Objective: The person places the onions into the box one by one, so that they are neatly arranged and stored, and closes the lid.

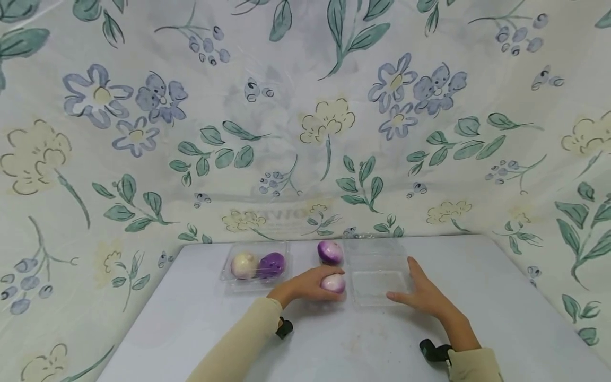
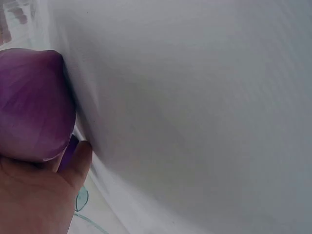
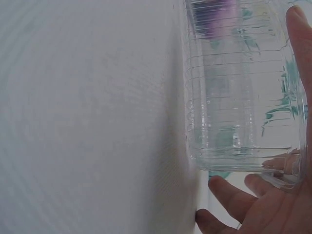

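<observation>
My left hand (image 1: 309,284) grips a purple-and-white onion (image 1: 333,284) at the middle of the table. In the left wrist view this onion (image 2: 34,105) fills the space above the palm. Just behind it lies another purple-and-white onion (image 1: 330,252). To the right is a clear plastic clamshell box (image 1: 379,288), its lid (image 1: 374,247) folded back. My right hand (image 1: 422,292) is at the box's right side, thumb and fingers spread apart. The right wrist view shows the box's ribbed wall (image 3: 243,107) close to the fingers; whether they touch it is unclear.
On the left stands a second clear plastic box (image 1: 287,247) holding a white onion (image 1: 244,266) and a dark purple onion (image 1: 272,265). A white table (image 1: 191,318) lies beneath everything. Floral cloth (image 1: 286,132) hangs behind the table's far edge.
</observation>
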Available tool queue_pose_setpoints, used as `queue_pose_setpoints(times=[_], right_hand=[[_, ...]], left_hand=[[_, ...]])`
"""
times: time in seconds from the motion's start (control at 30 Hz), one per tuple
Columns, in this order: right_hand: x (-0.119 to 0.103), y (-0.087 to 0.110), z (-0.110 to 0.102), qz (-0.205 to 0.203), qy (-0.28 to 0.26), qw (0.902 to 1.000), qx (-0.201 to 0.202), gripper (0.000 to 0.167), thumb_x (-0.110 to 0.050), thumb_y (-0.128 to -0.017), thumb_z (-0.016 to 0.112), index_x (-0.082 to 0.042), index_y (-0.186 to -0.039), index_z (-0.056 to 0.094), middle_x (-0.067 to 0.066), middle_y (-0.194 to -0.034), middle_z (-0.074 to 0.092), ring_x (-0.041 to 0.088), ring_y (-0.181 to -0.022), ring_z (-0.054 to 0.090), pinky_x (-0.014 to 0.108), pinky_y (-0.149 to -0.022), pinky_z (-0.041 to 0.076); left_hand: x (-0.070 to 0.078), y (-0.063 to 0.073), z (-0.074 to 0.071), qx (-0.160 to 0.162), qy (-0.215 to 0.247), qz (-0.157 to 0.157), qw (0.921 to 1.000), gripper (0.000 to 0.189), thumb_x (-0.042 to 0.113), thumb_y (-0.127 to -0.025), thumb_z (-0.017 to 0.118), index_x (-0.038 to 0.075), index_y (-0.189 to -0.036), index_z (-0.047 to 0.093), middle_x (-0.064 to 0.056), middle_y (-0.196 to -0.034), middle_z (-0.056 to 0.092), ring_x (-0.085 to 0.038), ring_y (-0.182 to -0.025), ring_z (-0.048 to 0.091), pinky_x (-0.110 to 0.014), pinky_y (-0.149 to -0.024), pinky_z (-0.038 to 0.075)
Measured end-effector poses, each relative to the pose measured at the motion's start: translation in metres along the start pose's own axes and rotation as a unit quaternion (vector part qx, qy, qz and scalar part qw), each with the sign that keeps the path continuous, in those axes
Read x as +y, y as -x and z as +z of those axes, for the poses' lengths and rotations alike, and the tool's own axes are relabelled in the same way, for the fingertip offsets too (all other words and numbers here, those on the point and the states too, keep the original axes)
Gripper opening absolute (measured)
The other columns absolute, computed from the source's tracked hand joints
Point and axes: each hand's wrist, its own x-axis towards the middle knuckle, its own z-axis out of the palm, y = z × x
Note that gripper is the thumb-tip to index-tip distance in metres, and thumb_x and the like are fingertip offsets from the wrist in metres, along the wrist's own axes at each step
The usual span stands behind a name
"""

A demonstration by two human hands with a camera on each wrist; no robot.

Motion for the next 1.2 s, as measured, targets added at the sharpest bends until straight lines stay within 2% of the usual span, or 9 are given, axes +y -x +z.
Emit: queue_pose_setpoints(times=[0.1,0.2,0.4,0.5,0.77,1.07,1.2], right_hand=[[0.000,0.000,0.000,0.002,-0.002,1.0000,-0.002,0.124,-0.051,-0.081,0.077,0.008,-0.154,-0.005,0.031,-0.162,-0.003,0.050,-0.149,0.005,0.064,-0.118,0.012],[0.001,0.001,0.000,0.002,-0.002,1.0000,-0.001,0.125,-0.051,-0.081,0.077,0.008,-0.154,-0.005,0.031,-0.162,-0.002,0.051,-0.149,0.007,0.064,-0.118,0.013],[0.002,0.000,0.001,-0.001,-0.003,1.0000,-0.002,0.125,-0.052,-0.081,0.077,0.008,-0.154,-0.005,0.031,-0.162,-0.002,0.051,-0.148,0.009,0.064,-0.118,0.014],[0.002,0.000,0.001,-0.004,-0.006,1.0000,-0.001,0.125,-0.051,-0.081,0.077,0.007,-0.154,-0.005,0.031,-0.163,-0.002,0.051,-0.148,0.011,0.065,-0.117,0.015],[0.002,-0.001,0.003,-0.005,-0.010,0.9999,0.003,0.124,-0.051,-0.081,0.077,0.006,-0.155,-0.005,0.030,-0.163,-0.002,0.050,-0.148,0.011,0.065,-0.117,0.016],[0.000,0.000,0.002,0.003,-0.005,1.0000,0.000,0.124,-0.050,-0.081,0.077,0.006,-0.155,-0.005,0.030,-0.163,-0.002,0.050,-0.149,0.008,0.064,-0.118,0.014],[0.000,0.000,0.002,0.004,-0.005,1.0000,0.001,0.125,-0.050,-0.081,0.077,0.006,-0.155,-0.005,0.031,-0.163,-0.002,0.050,-0.149,0.008,0.064,-0.118,0.014]], left_hand=[[-0.001,0.002,0.000,-0.007,0.020,0.004,0.9998,0.064,0.029,-0.084,0.077,0.012,-0.140,0.053,-0.006,-0.142,0.055,-0.023,-0.128,0.054,-0.043,-0.110,0.042],[-0.001,0.003,-0.001,0.002,0.024,0.009,0.9997,0.066,0.026,-0.080,0.081,0.013,-0.139,0.055,-0.005,-0.140,0.057,-0.023,-0.124,0.056,-0.042,-0.107,0.045],[-0.003,0.002,-0.002,0.067,0.026,0.016,0.9973,0.068,0.025,-0.072,0.088,0.012,-0.134,0.062,-0.006,-0.135,0.061,-0.023,-0.119,0.058,-0.042,-0.103,0.048],[-0.004,0.001,-0.003,0.086,0.025,0.021,0.9957,0.066,0.023,-0.069,0.089,0.011,-0.129,0.065,-0.009,-0.131,0.062,-0.024,-0.118,0.057,-0.043,-0.103,0.047],[0.000,0.001,-0.006,0.079,0.040,0.007,0.9961,0.058,0.016,-0.066,0.088,0.010,-0.121,0.070,-0.013,-0.125,0.060,-0.025,-0.113,0.053,-0.045,-0.098,0.046],[0.004,-0.002,-0.010,0.114,0.055,0.017,0.9918,0.053,0.014,-0.066,0.086,0.010,-0.117,0.072,-0.010,-0.121,0.065,-0.021,-0.108,0.054,-0.041,-0.095,0.048],[0.006,-0.001,-0.014,0.111,0.074,0.018,0.9909,0.053,0.013,-0.068,0.087,0.008,-0.118,0.071,-0.008,-0.118,0.066,-0.019,-0.104,0.055,-0.040,-0.094,0.049]])
